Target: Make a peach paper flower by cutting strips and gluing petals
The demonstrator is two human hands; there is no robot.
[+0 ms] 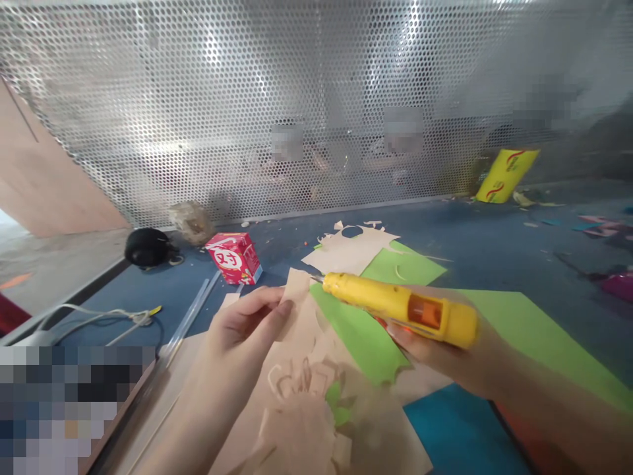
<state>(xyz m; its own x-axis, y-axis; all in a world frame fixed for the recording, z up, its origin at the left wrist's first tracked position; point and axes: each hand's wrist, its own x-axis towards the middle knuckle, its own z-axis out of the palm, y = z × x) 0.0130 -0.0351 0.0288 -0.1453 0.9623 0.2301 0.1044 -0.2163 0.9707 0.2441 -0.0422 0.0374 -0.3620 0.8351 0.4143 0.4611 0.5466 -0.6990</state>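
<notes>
Between the thumb and fingers of my left hand is a small strip of beige paper. A yellow hot glue gun lies in the grip of my right hand, its metal nozzle pointing left at the strip's upper right edge. Whether the nozzle touches the paper I cannot tell. Below my hands sits a beige paper cutout with curled strips along its top and small green pieces at its side. Green paper spreads under the glue gun.
A red drink carton stands left of centre beside clear glue sticks. Beige scrap with a hole lies farther back. Blue paper is at lower right, a white cable at left. Behind stands a perforated metal panel.
</notes>
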